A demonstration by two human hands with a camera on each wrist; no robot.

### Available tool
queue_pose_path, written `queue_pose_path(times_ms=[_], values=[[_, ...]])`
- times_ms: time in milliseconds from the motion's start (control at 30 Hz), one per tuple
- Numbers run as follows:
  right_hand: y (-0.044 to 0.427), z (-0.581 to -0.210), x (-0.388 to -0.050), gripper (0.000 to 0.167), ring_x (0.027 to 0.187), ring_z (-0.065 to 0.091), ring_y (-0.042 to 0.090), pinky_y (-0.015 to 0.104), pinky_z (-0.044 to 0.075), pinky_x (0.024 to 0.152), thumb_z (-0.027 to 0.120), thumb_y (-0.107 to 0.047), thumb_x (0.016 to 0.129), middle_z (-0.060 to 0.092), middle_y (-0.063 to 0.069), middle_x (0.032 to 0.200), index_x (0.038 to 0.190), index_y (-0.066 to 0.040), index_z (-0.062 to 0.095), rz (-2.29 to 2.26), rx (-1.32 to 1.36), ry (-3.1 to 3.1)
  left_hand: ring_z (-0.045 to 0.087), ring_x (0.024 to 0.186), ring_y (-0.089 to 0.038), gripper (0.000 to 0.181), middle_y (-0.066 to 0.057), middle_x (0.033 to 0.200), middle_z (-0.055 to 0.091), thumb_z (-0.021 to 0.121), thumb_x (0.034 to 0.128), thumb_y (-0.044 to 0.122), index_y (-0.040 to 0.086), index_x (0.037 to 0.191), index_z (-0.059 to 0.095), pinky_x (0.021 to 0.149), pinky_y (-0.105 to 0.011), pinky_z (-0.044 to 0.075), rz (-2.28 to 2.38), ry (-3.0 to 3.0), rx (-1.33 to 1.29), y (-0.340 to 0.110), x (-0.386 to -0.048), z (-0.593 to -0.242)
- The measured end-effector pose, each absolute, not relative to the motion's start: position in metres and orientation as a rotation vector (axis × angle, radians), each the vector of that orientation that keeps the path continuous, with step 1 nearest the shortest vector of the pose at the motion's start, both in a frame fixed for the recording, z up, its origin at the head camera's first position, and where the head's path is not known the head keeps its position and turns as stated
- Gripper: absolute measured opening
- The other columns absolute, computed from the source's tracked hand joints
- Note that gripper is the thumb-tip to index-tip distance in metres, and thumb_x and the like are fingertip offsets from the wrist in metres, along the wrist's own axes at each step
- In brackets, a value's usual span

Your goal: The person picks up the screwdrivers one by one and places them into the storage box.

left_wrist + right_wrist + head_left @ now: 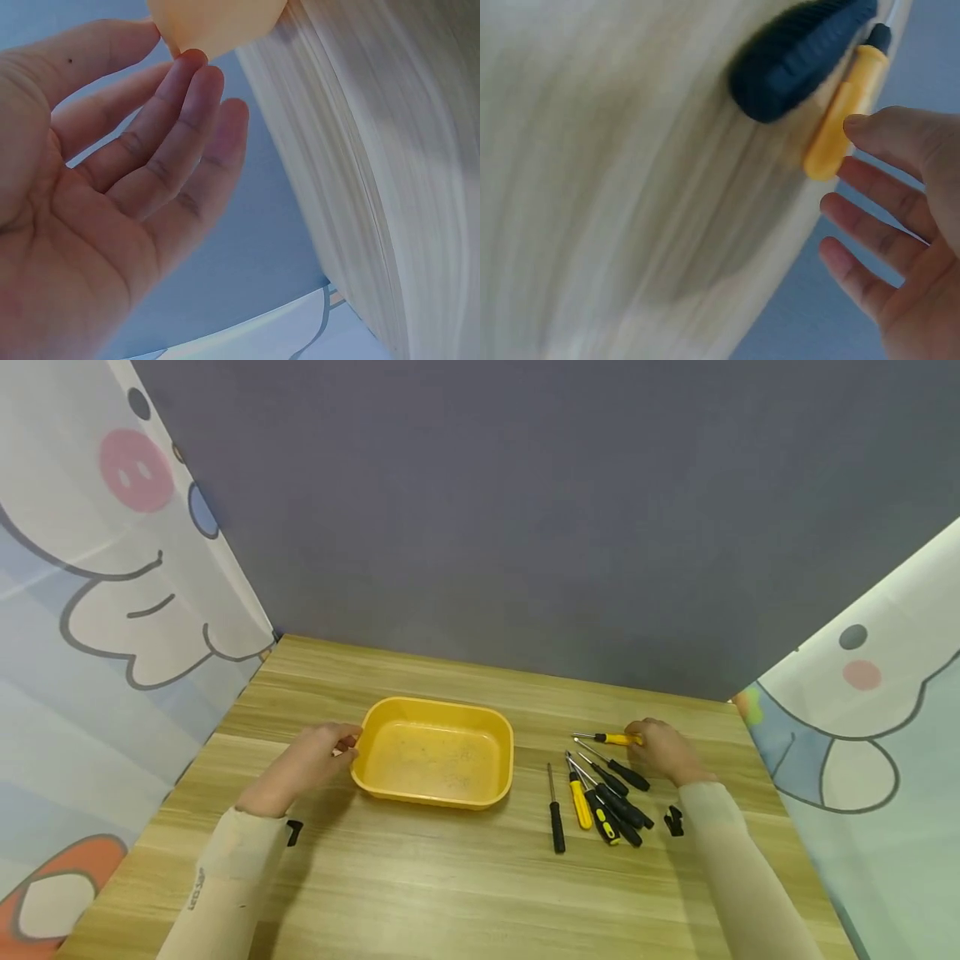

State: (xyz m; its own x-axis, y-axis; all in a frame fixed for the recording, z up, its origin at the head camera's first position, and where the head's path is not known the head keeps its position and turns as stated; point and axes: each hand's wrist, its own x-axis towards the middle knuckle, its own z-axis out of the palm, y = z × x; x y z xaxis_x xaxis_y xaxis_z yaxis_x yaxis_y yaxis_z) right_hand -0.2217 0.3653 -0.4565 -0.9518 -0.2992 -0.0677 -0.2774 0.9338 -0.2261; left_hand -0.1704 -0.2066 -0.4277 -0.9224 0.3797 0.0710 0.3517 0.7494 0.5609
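A yellow plastic basin (pixel 431 796) sits on the table, and my left hand (pixel 317 760) pinches its left rim between thumb and forefinger. In the left wrist view the basin's corner (pixel 214 26) shows at the thumb tip; the other fingers of the left hand (pixel 142 165) bend loosely below it. On the right, my right hand (pixel 663 750) pinches the handle end of a yellow screwdriver (pixel 617 739), the farthest of the group. The right wrist view shows thumb and forefinger at that handle (pixel 847 112), the remaining fingers spread apart. A black screwdriver handle (pixel 791 64) lies beside it.
Several screwdrivers with black or yellow handles lie nearer, among them a black one (pixel 557 827) set apart and a yellow one (pixel 580 802). Small black pieces (pixel 673 821) lie by the right forearm. A grey wall (pixel 480 527) stands behind the wooden table (pixel 420 885).
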Motion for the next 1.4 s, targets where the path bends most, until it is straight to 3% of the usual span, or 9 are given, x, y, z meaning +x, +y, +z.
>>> queue_pose_path(times_ms=[267, 533, 900, 1067, 1400], values=[[0.369, -0.469, -0.224, 0.022, 0.103, 0.062, 0.045, 0.058, 0.049, 0.088, 0.065, -0.006, 0.095, 0.066, 0.025, 0.116, 0.115, 0.004, 0.07, -0.333, -0.463, 3.016, 0.065, 0.099, -0.037, 0.023, -0.019, 0.106, 0.069, 0.067, 0.0922, -0.003, -0.003, 0.115, 0.07, 0.082, -0.051, 0.054, 0.85, 2.923, 0.63, -0.206, -0.173, -0.427], [0.376, -0.47, -0.23, 0.02, 0.1, 0.064, 0.043, 0.056, 0.051, 0.086, 0.07, -0.001, 0.092, 0.068, 0.024, 0.111, 0.111, 0.006, 0.071, -0.286, -0.535, 3.107, 0.066, 0.097, -0.038, 0.027, -0.02, 0.105, 0.069, 0.069, 0.0905, -0.004, -0.006, 0.118, 0.069, 0.08, -0.05, 0.055, 0.836, 2.958, 0.641, -0.206, -0.175, -0.426], [0.376, -0.463, -0.224, 0.019, 0.098, 0.064, 0.042, 0.054, 0.052, 0.084, 0.068, 0.003, 0.092, 0.069, 0.023, 0.106, 0.111, 0.007, 0.069, -0.329, -0.589, 3.107, 0.067, 0.096, -0.037, 0.021, -0.019, 0.104, 0.07, 0.067, 0.0901, -0.006, -0.003, 0.111, 0.071, 0.079, -0.05, 0.055, 0.869, 2.954, 0.667, -0.204, -0.177, -0.428], [0.359, -0.451, -0.215, 0.02, 0.097, 0.065, 0.04, 0.052, 0.053, 0.083, 0.069, 0.002, 0.092, 0.069, 0.022, 0.106, 0.112, 0.007, 0.069, -0.33, -0.645, 3.131, 0.066, 0.093, -0.035, 0.016, -0.017, 0.101, 0.07, 0.07, 0.0886, -0.007, 0.0, 0.103, 0.071, 0.076, -0.048, 0.056, 0.88, 2.948, 0.682, -0.206, -0.174, -0.429], [0.303, -0.42, -0.199, 0.02, 0.092, 0.064, 0.033, 0.045, 0.055, 0.078, 0.07, 0.004, 0.091, 0.069, 0.016, 0.102, 0.111, 0.005, 0.069, -0.32, -0.874, 3.173, 0.067, 0.085, -0.029, 0.019, -0.016, 0.098, 0.07, 0.07, 0.0883, -0.008, -0.004, 0.107, 0.07, 0.07, -0.042, 0.057, 0.907, 2.923, 0.67, -0.205, -0.171, -0.428]])
